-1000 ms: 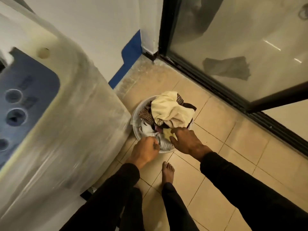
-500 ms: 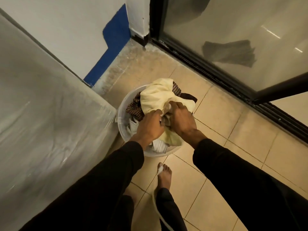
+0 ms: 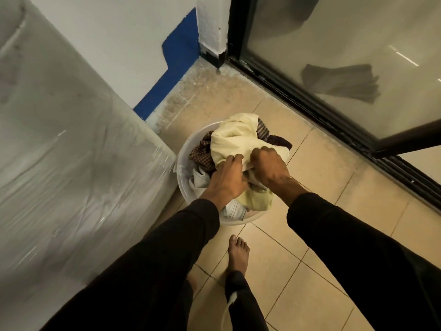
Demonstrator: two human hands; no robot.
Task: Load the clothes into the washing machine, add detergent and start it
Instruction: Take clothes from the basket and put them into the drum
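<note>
Cream cloth (image 3: 241, 139) heaped in the white basin (image 3: 185, 163) on the floor is bunched in my grip, left hand (image 3: 226, 180) and right hand (image 3: 269, 168) both clenched on its near edge, washing machine (image 3: 71, 151) at nine o'clock, left arm nearer.

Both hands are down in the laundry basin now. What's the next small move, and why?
Probably lift the bundle straight up. The left hand and right hand both grip the cream cloth atop the pile, still inside the white basin on the floor beside the wrapped washing machine.
</note>
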